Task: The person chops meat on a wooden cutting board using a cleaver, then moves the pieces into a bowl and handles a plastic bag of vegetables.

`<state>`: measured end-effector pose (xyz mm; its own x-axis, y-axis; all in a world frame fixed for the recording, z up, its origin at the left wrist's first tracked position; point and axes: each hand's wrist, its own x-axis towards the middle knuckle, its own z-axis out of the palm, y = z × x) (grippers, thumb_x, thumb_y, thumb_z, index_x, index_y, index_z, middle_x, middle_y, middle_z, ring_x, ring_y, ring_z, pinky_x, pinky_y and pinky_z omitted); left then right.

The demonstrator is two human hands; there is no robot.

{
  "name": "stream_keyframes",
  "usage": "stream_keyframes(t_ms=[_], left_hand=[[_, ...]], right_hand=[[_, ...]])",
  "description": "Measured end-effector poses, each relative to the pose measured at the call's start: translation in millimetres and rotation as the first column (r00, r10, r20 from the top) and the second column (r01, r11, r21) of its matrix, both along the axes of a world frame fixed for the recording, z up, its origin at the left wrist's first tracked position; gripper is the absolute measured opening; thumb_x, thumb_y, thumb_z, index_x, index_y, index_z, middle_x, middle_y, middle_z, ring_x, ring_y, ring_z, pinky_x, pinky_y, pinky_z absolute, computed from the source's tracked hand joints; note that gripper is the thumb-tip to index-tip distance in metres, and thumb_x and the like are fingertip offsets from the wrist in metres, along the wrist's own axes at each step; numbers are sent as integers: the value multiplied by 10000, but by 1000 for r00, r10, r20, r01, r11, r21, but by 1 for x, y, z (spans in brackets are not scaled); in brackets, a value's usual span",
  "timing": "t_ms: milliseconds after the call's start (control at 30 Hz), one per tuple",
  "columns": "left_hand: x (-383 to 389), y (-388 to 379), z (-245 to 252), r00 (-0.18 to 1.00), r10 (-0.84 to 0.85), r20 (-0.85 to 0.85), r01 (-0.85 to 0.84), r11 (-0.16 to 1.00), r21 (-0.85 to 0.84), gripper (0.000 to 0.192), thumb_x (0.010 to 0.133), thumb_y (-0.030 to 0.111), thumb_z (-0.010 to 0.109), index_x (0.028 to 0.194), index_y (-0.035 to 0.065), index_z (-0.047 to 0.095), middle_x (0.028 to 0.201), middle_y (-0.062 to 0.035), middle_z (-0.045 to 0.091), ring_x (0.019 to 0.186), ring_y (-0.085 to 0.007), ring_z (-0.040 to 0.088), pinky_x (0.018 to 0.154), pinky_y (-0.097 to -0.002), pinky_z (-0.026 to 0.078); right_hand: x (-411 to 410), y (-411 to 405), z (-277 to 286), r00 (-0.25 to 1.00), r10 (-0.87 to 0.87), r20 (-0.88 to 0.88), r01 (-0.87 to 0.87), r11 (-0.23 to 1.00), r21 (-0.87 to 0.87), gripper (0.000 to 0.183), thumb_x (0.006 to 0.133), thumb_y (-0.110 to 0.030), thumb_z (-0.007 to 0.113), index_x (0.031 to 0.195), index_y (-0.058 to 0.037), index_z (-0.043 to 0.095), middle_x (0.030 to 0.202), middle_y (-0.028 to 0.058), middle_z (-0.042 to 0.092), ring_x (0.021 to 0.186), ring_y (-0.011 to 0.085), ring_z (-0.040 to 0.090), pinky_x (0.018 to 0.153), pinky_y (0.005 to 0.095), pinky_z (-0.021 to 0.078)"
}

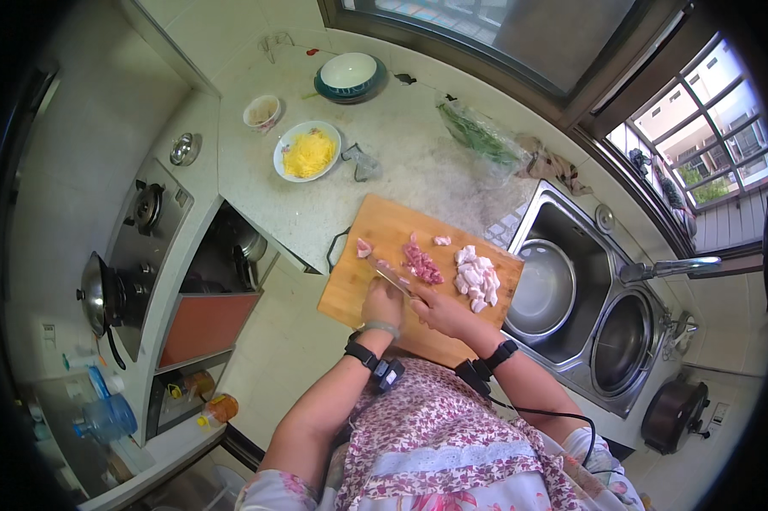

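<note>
My right hand grips a kitchen knife, its blade pointing up and left across a wooden cutting board. Close beside the blade, my left hand rests on the board with its fingers bent. What lies under those fingertips is hidden. Beyond the knife sits a pile of diced red meat. To its right is a larger heap of pale, fatty meat pieces. One small piece of meat lies near the blade's tip, and a pale piece lies apart near the far edge.
A plate of yellow shreds, a small bowl and stacked bowls stand on the counter. Bagged greens lie by the window. Right of the board is a steel sink holding a metal basin. A gas burner is left.
</note>
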<state>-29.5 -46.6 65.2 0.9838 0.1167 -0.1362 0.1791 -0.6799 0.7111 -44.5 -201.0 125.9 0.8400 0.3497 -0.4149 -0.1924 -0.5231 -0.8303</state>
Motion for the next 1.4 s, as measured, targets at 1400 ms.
stream_keyframes(t_ms=[1400], left_hand=[[9, 2, 5, 974, 67, -217, -97, 987, -131, 272, 791, 223, 640, 1014, 71, 601, 995, -158, 633, 921, -314, 611, 786, -352, 475]], right_hand=[[4, 13, 11, 1000, 4, -15, -5, 998, -60, 435, 924, -290, 428, 1316, -102, 422, 896, 250, 599, 803, 367, 595, 744, 429, 469]])
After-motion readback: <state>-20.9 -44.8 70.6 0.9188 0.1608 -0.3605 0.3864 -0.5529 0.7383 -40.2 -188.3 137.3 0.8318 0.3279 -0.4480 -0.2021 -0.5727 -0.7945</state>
